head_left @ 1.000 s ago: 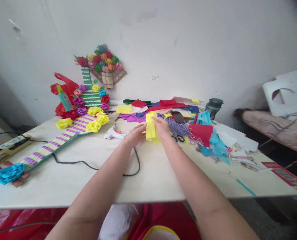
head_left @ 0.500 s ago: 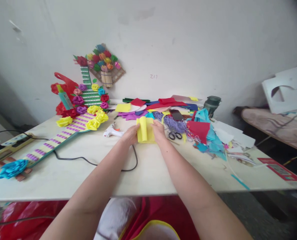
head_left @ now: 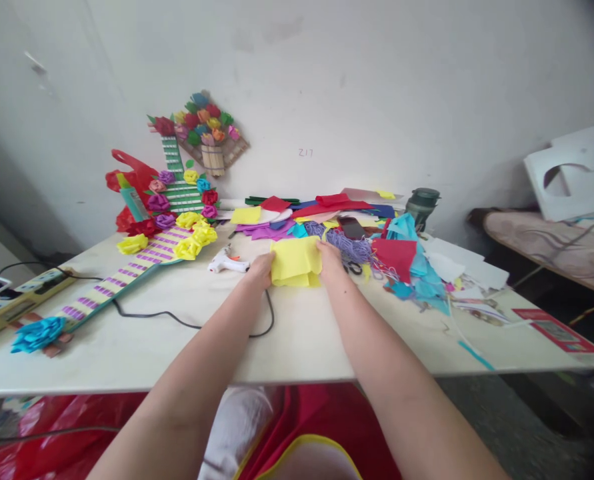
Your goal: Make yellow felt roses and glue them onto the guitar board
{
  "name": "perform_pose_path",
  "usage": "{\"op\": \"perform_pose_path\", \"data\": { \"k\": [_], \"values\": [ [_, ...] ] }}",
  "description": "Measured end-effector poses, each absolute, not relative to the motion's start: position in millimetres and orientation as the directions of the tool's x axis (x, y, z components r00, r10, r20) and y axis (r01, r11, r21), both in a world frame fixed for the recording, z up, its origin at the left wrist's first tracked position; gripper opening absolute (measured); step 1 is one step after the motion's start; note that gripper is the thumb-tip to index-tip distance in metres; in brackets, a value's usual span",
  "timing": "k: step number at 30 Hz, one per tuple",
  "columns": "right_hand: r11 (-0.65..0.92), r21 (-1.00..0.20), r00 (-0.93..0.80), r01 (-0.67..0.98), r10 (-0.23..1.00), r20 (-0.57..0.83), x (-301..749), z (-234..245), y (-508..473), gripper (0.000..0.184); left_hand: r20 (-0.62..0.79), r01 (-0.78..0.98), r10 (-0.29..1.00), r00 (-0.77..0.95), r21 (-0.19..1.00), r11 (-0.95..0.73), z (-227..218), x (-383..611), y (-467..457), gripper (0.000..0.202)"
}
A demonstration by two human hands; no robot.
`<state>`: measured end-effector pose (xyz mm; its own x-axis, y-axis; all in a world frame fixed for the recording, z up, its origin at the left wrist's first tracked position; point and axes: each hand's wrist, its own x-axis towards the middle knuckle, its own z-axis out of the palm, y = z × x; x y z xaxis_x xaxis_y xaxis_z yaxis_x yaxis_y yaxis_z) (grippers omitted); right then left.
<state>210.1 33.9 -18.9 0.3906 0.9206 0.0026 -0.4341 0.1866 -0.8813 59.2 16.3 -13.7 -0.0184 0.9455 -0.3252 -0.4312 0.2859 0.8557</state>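
Note:
Between both hands, over the middle of the table, is a piece of yellow crepe paper [head_left: 297, 262], spread fairly flat with a loose layer at its lower edge. My left hand [head_left: 263, 269] pinches its left side, and my right hand [head_left: 329, 259] grips its right side. Just left of my left hand lies a white glue gun [head_left: 228, 261] with its black cord. Beyond my right hand is a bundle of purple string [head_left: 349, 245], beside scissors [head_left: 354, 269] partly hidden by that hand.
Decorated guitar-shaped crafts [head_left: 149, 260] with paper flowers take up the left side. Stacked coloured paper [head_left: 277, 228] lies along the wall, near a dark bottle [head_left: 421, 205]. Red and blue scraps [head_left: 395, 260] cover the right. A power strip [head_left: 24, 297] sits at the left edge.
The yellow paper, which had a rolled fold standing in its middle, is now opened out wider and flatter. My right hand has moved slightly right, still holding its edge.

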Motion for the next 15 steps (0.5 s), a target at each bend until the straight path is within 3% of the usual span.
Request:
{"op": "perform_pose_path", "data": {
  "k": [2,5,8,12,15],
  "values": [
    [0.116,-0.857,0.377,-0.501,0.921,-0.095,209.1,-14.3,30.0,0.008,-0.284,-0.453,0.959,0.001,0.854,0.254,-13.1,58.1,12.5,0.039],
    [0.085,-0.853,0.343,-0.514,0.932,-0.114,207.5,-9.3,26.8,0.008,-0.203,-0.477,0.976,0.079,0.852,0.216,-14.9,54.7,7.7,0.055],
    [0.083,-0.856,0.319,-0.51,0.943,-0.099,206.8,-7.8,28.1,0.008,-0.057,-0.433,0.994,0.098,0.896,0.095,-19.7,51.3,5.7,0.09],
    [0.103,-0.829,0.232,-0.549,0.972,-0.034,205.9,-9.8,31.2,0.018,0.171,-0.139,0.978,0.123,0.978,-0.153,-24.9,46.7,6.2,0.115],
    [0.142,-0.833,0.203,-0.535,0.978,0.036,204.4,-14.8,33.8,0.021,0.376,0.139,0.903,0.208,0.902,-0.408,-27.7,46.0,7.7,0.117]
  ]
}}
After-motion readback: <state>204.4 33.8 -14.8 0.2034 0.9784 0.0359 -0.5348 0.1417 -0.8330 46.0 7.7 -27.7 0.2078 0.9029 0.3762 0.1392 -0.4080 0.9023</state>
